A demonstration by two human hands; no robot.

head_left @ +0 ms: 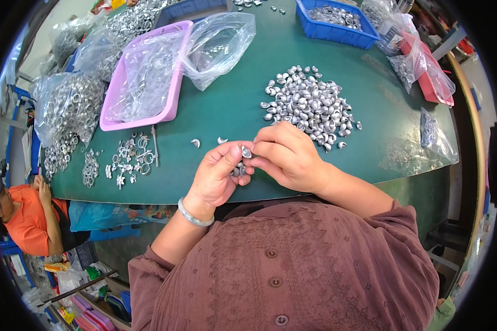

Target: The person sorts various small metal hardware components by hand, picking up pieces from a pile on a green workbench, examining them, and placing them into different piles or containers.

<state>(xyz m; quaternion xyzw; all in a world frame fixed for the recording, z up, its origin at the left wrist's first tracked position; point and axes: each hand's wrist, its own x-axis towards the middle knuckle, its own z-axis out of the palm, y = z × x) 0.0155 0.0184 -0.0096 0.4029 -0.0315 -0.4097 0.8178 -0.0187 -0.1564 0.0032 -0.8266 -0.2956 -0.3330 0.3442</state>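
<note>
Above the near edge of the green table, my left hand (215, 177) is closed around several small silver curved metal pieces (239, 170) and pinches one silver metal piece (246, 151) between thumb and forefinger. My right hand (289, 156) meets it there, its thumb and fingers bent together at that piece; whether anything else is between them is hidden. Just beyond my hands lies a heap of similar silver pieces (309, 105). Two loose curved pieces (195, 143) rest to the left of the heap, near my left fingertips.
A pink basket (106, 105) lined with clear plastic stands left, beside an open clear bag (218, 47). Bags of metal rings (69, 105) and loose ring parts (130, 160) lie farther left. A blue tray (337, 34) is at the back. A person in orange (30, 220) sits at left.
</note>
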